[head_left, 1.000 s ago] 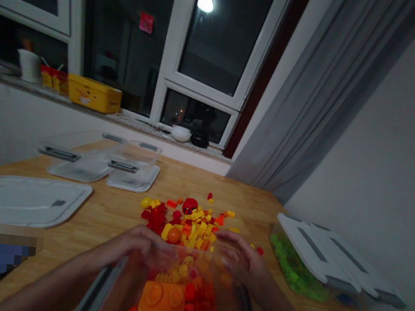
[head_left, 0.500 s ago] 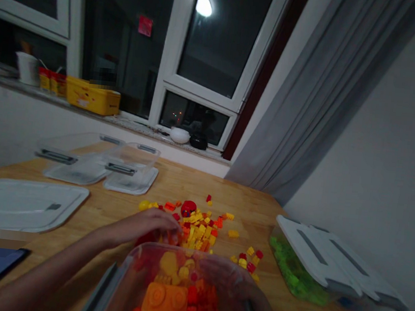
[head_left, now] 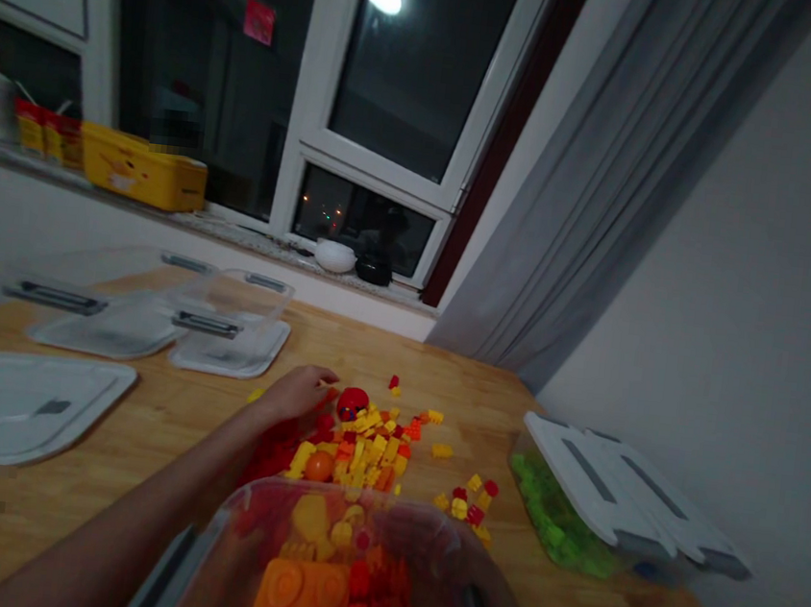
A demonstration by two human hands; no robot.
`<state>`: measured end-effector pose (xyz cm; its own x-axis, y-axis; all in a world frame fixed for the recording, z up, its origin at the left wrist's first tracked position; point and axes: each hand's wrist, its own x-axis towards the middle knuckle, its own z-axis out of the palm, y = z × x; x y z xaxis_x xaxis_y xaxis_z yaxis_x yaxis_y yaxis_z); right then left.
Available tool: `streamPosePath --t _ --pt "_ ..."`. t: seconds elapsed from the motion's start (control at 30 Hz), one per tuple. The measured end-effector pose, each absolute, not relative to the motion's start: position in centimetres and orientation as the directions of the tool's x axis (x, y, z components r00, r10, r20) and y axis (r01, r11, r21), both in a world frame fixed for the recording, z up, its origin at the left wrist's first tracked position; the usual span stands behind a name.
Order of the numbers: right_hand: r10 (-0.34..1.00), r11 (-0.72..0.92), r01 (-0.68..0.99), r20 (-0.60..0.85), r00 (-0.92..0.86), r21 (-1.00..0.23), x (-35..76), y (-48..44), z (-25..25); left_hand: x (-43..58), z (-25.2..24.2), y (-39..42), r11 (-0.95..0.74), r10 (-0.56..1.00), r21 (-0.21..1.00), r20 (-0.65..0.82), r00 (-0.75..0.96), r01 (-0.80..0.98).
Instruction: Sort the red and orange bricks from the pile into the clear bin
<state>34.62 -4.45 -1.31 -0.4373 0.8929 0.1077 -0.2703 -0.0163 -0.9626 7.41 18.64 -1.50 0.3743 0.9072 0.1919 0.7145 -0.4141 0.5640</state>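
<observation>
A clear plastic bin (head_left: 237,527) full of red, orange and yellow bricks, with a big orange brick (head_left: 300,595) on top, is right below me. My right hand (head_left: 423,547) rests against the bin's far wall and shows blurred through the plastic. My left hand (head_left: 299,392) reaches past the bin, palm down, onto the left edge of a pile of red, orange and yellow bricks (head_left: 362,444) on the wooden table (head_left: 169,414). Whether it grips any brick is hidden.
A shut bin of green bricks (head_left: 572,514) with a white lid stands at the right. Two empty clear bins (head_left: 231,309) sit on white lids at the back left. A large white lid (head_left: 11,397) lies at the left. A few loose bricks (head_left: 468,503) lie between the pile and the green bin.
My left hand has left the bin's rim and moved forward to the pile's far left side. My right hand has slid down behind the bin wall. A few bricks now lie scattered to the right.
</observation>
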Motion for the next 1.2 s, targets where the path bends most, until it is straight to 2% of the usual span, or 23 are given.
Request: streamPosePath --t 0.13,0.3,0.43,0.6,0.73,0.83,0.93,1.03,1.13,1.2 --pt "0.931 -0.019 -0.203 0.056 -0.361 -0.979 35.1 -5.4 -1.0 8.3 -2.5 18.7 -0.430 0.902 0.409 0.173 0.395 0.805" --pt "0.987 0.092 -0.093 0.104 -0.125 -0.991 35.5 -6.7 -2.6 9.1 -2.9 17.9 -0.431 0.902 0.244 0.140 0.408 0.869" --pt "0.989 0.094 -0.107 0.105 -0.104 -0.990 36.2 -6.6 -3.5 9.0 -3.1 17.6 -0.410 0.908 0.163 0.162 0.386 0.897" --pt "0.991 0.115 -0.050 0.117 -0.058 -0.992 37.5 -6.2 -3.5 8.5 -1.3 17.4 -0.422 0.894 0.216 0.258 0.366 0.880" --pt "0.969 0.248 -0.003 0.248 0.022 -0.969 36.7 -7.0 -3.5 7.9 3.1 16.6 -0.475 0.861 0.316 0.359 0.360 0.821" --pt "0.894 0.396 0.191 0.425 0.143 -0.898 36.2 -7.8 -3.8 7.5 7.3 14.4 -0.573 0.810 0.355 0.386 0.442 0.739" --pt "0.889 0.367 0.388 0.442 0.120 -0.845 36.8 -8.3 -3.8 7.3 10.9 10.7 -0.699 0.714 0.386 0.408 0.569 0.602" --pt "0.917 0.366 0.304 0.397 0.044 -0.880 37.6 -8.2 -3.9 8.1 12.7 6.6 -0.758 0.631 0.441 0.311 0.711 0.480" --pt "0.927 0.366 0.118 0.372 0.035 -0.923 37.6 -7.6 -4.4 9.6 12.8 3.5 -0.820 0.519 0.401 0.219 0.826 0.409" --pt "0.951 0.309 0.052 0.310 0.015 -0.950 37.3 -6.8 -4.8 10.7 12.2 2.1 -0.857 0.409 0.394 0.125 0.904 0.333"
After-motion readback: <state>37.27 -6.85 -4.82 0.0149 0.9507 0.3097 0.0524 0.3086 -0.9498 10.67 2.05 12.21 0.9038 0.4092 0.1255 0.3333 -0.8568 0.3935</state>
